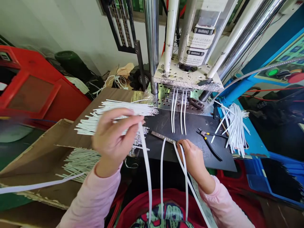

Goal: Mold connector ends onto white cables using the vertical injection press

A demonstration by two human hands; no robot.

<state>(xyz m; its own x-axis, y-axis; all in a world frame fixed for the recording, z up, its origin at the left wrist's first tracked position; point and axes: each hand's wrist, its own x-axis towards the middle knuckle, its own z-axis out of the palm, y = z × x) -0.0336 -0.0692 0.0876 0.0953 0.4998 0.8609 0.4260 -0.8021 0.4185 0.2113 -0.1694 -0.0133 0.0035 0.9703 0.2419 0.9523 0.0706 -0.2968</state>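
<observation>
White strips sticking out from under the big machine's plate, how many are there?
4. From the left: the first strip and second strip are close together; then, after a gap, the third strip and fourth strip. Others could be hidden under the plate.

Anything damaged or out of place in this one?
Mostly wear and untidiness: the white press plate looks chipped and stained, the cardboard box at left has a ragged rim, and the loose white strips on the blue surface at right lie splayed at odd angles.
</observation>
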